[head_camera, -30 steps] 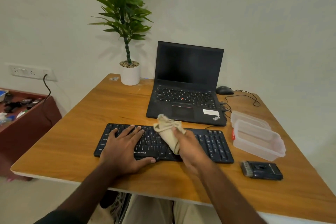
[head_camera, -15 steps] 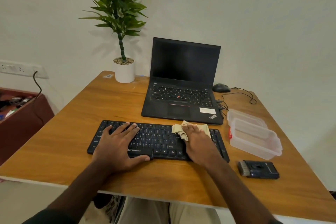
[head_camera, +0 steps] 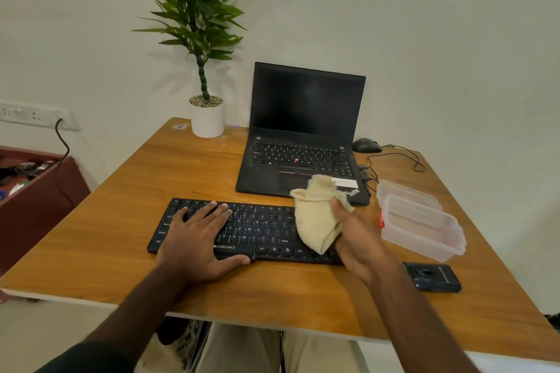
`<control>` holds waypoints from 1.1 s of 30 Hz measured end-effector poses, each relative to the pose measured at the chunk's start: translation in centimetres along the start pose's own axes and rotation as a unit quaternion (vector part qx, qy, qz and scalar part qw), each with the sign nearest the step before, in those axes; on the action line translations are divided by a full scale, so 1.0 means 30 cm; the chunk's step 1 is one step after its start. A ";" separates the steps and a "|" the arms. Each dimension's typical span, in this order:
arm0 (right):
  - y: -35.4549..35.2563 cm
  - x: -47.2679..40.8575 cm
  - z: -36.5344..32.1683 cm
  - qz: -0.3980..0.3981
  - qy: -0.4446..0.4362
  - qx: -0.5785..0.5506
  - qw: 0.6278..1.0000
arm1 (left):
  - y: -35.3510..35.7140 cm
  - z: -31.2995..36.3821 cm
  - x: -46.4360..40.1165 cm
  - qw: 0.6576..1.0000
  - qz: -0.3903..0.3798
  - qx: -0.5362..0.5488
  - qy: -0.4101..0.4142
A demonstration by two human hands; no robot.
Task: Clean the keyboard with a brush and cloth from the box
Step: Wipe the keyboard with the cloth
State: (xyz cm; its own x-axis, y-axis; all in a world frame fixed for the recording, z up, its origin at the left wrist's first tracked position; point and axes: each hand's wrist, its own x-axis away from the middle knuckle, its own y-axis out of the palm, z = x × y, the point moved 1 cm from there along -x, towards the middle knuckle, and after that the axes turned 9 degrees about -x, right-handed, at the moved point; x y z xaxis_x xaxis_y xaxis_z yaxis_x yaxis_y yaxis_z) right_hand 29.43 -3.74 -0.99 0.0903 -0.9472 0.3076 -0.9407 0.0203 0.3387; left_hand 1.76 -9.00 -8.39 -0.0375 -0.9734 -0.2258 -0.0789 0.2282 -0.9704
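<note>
A black keyboard [head_camera: 260, 230] lies across the wooden table [head_camera: 121, 221] in front of me. My left hand [head_camera: 197, 236] rests flat on its left half, fingers spread. My right hand [head_camera: 357, 239] grips a bunched beige cloth [head_camera: 316, 215] and holds it lifted over the keyboard's right end. A clear plastic box [head_camera: 424, 227] stands to the right of the keyboard, with its lid [head_camera: 406, 191] behind it. The black brush [head_camera: 433, 277] lies on the table near the right front, beside my right wrist.
An open black laptop [head_camera: 303, 136] stands behind the keyboard. A potted plant [head_camera: 207, 118] is at the back left, a wired mouse [head_camera: 366, 145] and its cable at the back right. A low red-brown unit [head_camera: 39, 191] with clutter stands left of the table.
My right hand was pressing the cloth flat on the keyboard's right part; now it has lifted the cloth up, bunched. My left hand has stayed on the keyboard's left half.
</note>
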 end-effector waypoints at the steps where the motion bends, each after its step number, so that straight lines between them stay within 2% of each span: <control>1: -0.023 -0.013 -0.027 0.026 -0.014 -0.052 0.998 | 0.001 0.000 0.000 1.000 0.002 0.001 0.000; 3: -0.070 -0.033 -0.080 0.073 -0.066 -0.031 0.995 | 0.005 -0.002 -0.001 1.000 0.000 0.000 0.001; 5: -0.111 -0.056 -0.121 0.127 -0.157 0.120 0.972 | 0.007 -0.005 -0.003 1.000 0.003 0.002 0.003; 7: -0.147 -0.074 -0.142 0.136 -0.253 0.310 0.906 | 0.007 -0.006 -0.006 1.000 0.006 0.003 0.001; 8: -0.150 -0.071 -0.146 0.112 -0.275 0.400 0.867 | 0.007 -0.005 -0.006 1.000 0.007 0.003 0.001; 10: -0.161 -0.083 -0.100 0.025 -0.251 0.568 0.784 | 0.008 -0.003 -0.005 1.000 0.005 0.003 0.001; 12: -0.161 -0.081 -0.020 -0.043 -0.169 0.697 0.696 | 0.010 -0.004 -0.004 1.000 0.013 0.009 -0.001; 13: -0.160 -0.073 0.012 -0.058 -0.147 0.732 0.663 | 0.011 -0.004 -0.003 1.000 0.019 0.010 -0.001; 14: -0.157 -0.060 0.027 -0.060 -0.140 0.743 0.652 | 0.014 -0.004 -0.003 1.000 0.023 0.008 -0.001; 20: -0.164 0.018 0.058 -0.050 -0.171 0.693 0.699 | 0.015 -0.004 -0.004 0.999 0.035 0.010 -0.004; 22: -0.159 0.039 0.055 -0.045 -0.179 0.645 0.741 | 0.015 -0.003 -0.004 0.999 0.037 0.009 -0.006; 24: -0.157 0.052 0.044 -0.037 -0.161 0.577 0.800 | 0.018 -0.003 -0.005 0.999 0.041 0.006 -0.004; 27: -0.160 0.068 0.038 -0.014 -0.078 0.389 0.918 | 0.015 -0.005 -0.007 0.999 0.039 0.004 -0.001; 29: -0.178 0.045 0.025 0.017 -0.015 0.169 0.985 | 0.015 -0.006 -0.006 0.999 0.035 0.001 0.000; 31: -0.202 0.019 -0.005 0.033 0.001 -0.060 0.998 | 0.018 -0.006 -0.005 0.999 0.039 0.001 0.002; 33: -0.222 -0.001 -0.048 0.055 -0.009 -0.163 0.985 | 0.019 -0.008 -0.005 0.999 0.043 0.002 0.003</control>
State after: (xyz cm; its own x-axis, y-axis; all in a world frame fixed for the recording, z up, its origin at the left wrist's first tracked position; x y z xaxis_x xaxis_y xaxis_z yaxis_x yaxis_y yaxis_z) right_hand 36.17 -3.38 -1.97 -0.0157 -0.9391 0.3433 -0.7889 0.2225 0.5728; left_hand 1.49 -8.71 -8.89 -0.0496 -0.9500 -0.3082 -0.0713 0.3111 -0.9477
